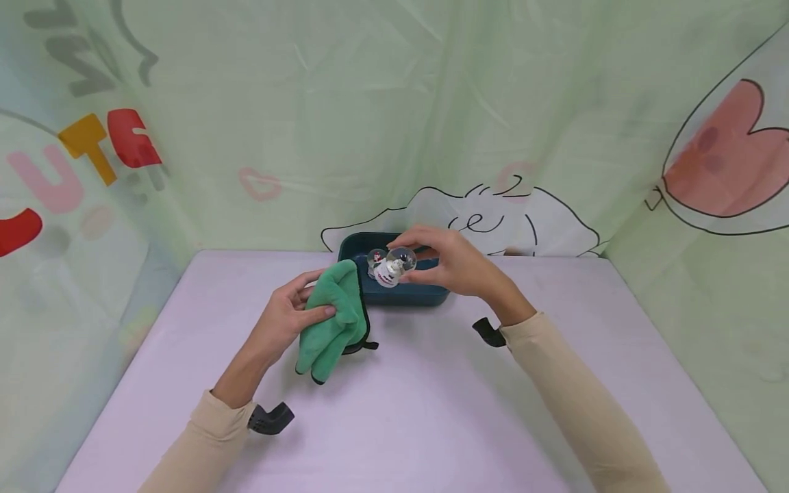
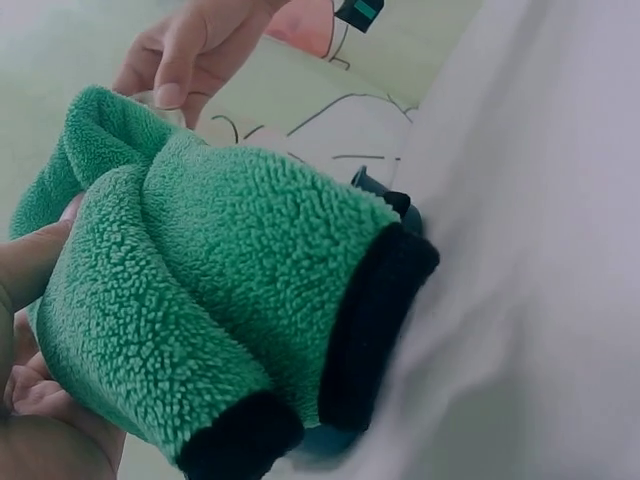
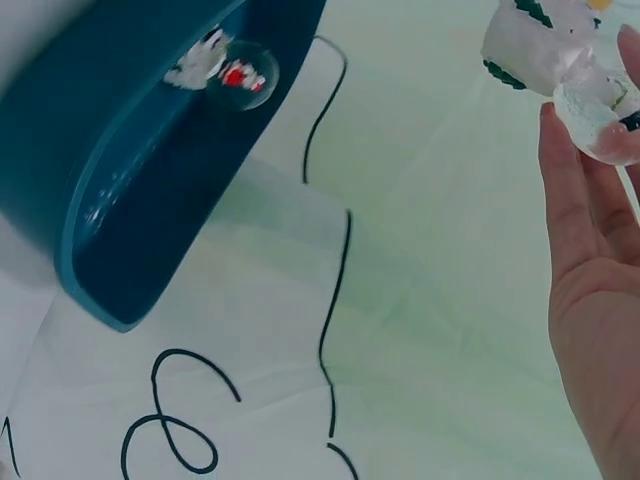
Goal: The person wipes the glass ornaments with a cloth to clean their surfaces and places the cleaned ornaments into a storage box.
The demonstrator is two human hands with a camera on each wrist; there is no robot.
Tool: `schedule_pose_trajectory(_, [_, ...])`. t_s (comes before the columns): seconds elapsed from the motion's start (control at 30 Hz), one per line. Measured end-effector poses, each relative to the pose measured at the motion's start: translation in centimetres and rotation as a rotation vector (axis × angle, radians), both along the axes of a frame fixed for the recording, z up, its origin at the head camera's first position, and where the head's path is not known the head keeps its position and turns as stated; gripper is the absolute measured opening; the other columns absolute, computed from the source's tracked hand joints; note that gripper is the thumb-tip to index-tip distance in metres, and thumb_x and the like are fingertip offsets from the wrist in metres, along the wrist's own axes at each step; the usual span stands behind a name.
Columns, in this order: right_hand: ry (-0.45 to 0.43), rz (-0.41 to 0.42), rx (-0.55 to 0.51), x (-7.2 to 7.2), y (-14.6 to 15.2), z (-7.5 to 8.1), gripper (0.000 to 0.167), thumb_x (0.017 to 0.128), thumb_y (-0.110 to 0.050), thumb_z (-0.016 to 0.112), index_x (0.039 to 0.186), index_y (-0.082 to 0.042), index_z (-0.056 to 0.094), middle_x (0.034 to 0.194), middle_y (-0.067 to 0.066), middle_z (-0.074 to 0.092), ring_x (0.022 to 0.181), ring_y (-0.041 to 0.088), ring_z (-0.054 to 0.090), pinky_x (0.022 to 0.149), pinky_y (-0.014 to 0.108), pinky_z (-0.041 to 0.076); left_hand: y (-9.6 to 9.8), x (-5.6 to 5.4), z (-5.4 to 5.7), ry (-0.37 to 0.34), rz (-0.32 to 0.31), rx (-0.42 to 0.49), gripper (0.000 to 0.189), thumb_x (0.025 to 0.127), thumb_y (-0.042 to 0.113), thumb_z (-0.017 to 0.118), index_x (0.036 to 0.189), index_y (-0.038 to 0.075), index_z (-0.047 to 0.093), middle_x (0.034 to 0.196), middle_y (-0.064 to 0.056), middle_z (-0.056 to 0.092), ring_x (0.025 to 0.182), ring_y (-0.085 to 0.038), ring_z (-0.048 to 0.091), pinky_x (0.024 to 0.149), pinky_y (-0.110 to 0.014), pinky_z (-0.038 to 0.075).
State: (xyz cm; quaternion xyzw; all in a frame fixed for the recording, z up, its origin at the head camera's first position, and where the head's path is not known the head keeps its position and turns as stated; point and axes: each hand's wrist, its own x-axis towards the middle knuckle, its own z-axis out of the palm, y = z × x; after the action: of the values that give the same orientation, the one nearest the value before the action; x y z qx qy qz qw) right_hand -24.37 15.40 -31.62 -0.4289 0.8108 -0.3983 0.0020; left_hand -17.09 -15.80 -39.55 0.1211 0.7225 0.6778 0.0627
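In the head view my left hand grips a folded green cloth with black edging, thumb on its front. The left wrist view shows the plush cloth filling much of the picture. My right hand pinches a small snow globe with a white base and clear dome, held above a dark teal bin. Inside the bin stands a second snow globe, partly hidden by the held one. The right wrist view shows that second globe with a red and white figure in it.
The bin stands at the back of the table, whose pale lilac cover stretches toward me. Green printed curtains hang close behind and at both sides. A black wrist mount juts from the left sleeve, another from the right.
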Motion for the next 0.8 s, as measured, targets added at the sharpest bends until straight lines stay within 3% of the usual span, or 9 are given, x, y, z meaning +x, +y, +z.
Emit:
schedule_pose_trajectory(0.3, [-0.074,-0.003,0.097,-2.3,0.2,-0.6,0.044,0.086,-0.007,0.082,0.128,-0.011,0.068,0.124,0.003,0.065,0.111,0.018,0.062,0.095,0.041,0.057,-2.1,0.0,-0.8,-0.049,0.002,-0.041,0.068,0.088,0.014,0.080,0.149,0.017,0.051,0.136,-0.015,0.064,0.115,-0.021,0.069,0.090,-0.029,0.057])
schedule_pose_trajectory(0.53, [-0.117,0.000,0.171,-4.3,0.6,-1.3,0.047,0.084,-0.009,0.084,0.128,-0.011,0.068,0.125,0.009,0.064,0.113,0.021,0.061,0.097,0.042,0.056,-3.2,0.1,-1.4,-0.090,0.000,-0.061,0.067,0.090,0.014,0.079,0.149,0.013,0.049,0.136,-0.019,0.063,0.114,-0.022,0.069,0.090,-0.029,0.057])
schedule_pose_trajectory(0.8, [-0.164,-0.010,0.252,-6.7,1.0,-2.4,0.049,0.085,-0.008,0.083,0.131,-0.011,0.067,0.131,0.005,0.063,0.119,0.023,0.060,0.101,0.040,0.054,-4.5,0.0,-2.3,-0.112,-0.021,-0.085,0.066,0.091,0.017,0.078,0.150,0.012,0.048,0.137,-0.020,0.061,0.113,-0.021,0.068,0.090,-0.029,0.057])
